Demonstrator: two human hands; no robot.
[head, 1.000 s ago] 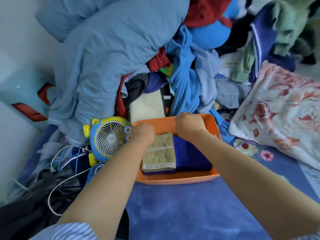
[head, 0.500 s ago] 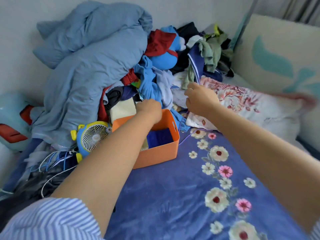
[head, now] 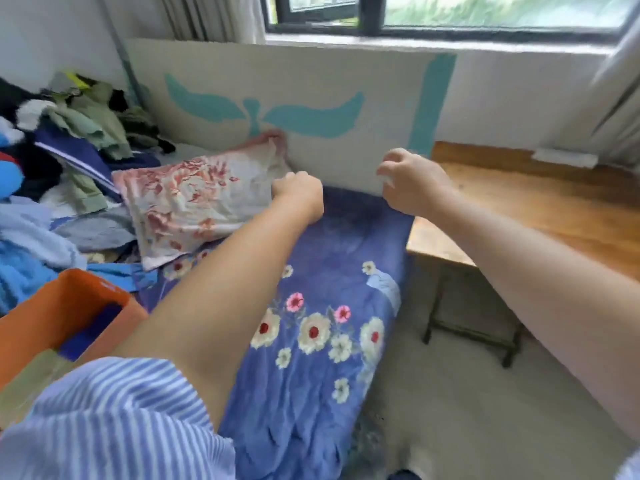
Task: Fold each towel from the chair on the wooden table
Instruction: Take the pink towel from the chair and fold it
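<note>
Though no chair showed, towels lay in the bin at eight o'clock, likely soft and light; best pinched at corners. The left hand was clenched empty; the right hand hung loosely curled, empty, near the table at three o'clock.

From the head camera I see both bare arms stretched forward over a blue flowered bedsheet, the left hand curled into a loose fist holding nothing beside a pink-and-white floral pillow, and the right hand held in the air with its fingers loosely curled, also holding nothing. To my right the wooden table stands against the bed's edge under the window, and a cream headboard with teal shapes stands behind the hands. At lower left I make out an orange bin with a dark blue cloth inside, a heap of clothes behind it, and a striped blue sleeve at the bottom edge.
</note>
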